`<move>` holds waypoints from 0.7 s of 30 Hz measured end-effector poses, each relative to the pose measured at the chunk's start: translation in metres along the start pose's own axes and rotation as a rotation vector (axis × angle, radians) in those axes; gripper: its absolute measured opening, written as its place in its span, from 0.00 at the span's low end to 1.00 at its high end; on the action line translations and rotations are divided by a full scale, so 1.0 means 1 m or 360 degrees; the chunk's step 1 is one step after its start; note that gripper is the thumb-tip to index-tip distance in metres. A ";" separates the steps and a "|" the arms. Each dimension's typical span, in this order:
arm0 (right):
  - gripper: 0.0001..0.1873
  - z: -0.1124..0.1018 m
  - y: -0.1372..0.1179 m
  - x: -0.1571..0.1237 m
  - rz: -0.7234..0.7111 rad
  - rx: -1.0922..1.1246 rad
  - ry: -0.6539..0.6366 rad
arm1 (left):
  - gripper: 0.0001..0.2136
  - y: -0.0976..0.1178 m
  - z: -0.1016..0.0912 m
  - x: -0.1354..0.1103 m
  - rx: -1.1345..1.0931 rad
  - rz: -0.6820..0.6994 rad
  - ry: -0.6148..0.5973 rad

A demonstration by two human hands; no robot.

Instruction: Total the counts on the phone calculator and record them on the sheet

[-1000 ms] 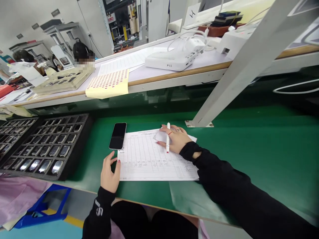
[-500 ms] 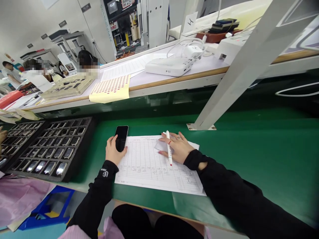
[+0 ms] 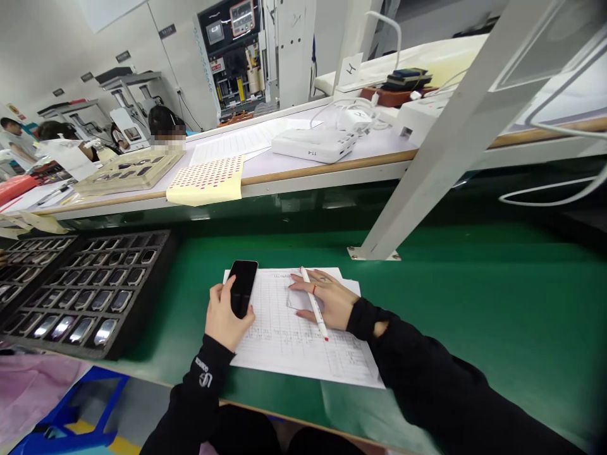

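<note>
My left hand [image 3: 230,314] grips a black smartphone [image 3: 245,284], thumb and fingers on its edges. The phone lies over the upper left part of a printed form [image 3: 270,347] with handwritten entries. My right hand [image 3: 327,302] rests over the sheet with a white marker pen [image 3: 313,306] tucked between its fingers, the red end pointing down toward me. Beneath those fingers is a clear flat piece [image 3: 296,299], partly hidden by the hand; whether they grip it I cannot tell.
Black foam trays [image 3: 107,272] of watch-like parts sit at left, near another person's pink garment [image 3: 38,392]. A slanted white post [image 3: 403,189] stands on the green bench. The shelf behind carries a white box [image 3: 313,144], cables and a yellow sheet of red dots [image 3: 206,180].
My left hand has shifted the phone right, from beside the form onto its upper left part. The right hand stays over the clear piece with the marker. The camera view has moved slightly.
</note>
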State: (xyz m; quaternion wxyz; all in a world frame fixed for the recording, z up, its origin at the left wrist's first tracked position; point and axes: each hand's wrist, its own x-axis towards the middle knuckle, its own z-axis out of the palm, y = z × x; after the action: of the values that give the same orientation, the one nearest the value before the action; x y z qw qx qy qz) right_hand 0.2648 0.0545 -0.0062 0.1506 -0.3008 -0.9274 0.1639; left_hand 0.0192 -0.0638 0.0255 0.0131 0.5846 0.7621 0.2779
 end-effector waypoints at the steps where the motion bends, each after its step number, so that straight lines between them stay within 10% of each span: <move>1: 0.30 0.000 -0.001 0.000 -0.0007 -0.0001 0.0008 | 0.34 0.003 0.003 -0.003 0.0006 0.0041 -0.0025; 21: 0.29 0.007 0.003 0.002 0.0003 0.0071 0.0051 | 0.36 -0.020 0.014 -0.024 -0.0358 0.0127 0.0147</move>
State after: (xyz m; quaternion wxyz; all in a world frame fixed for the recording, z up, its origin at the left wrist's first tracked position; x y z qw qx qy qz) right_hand 0.2623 0.0561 -0.0131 0.1720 -0.3008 -0.9206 0.1799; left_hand 0.0137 -0.0826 -0.0026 0.0323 0.5960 0.7020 0.3885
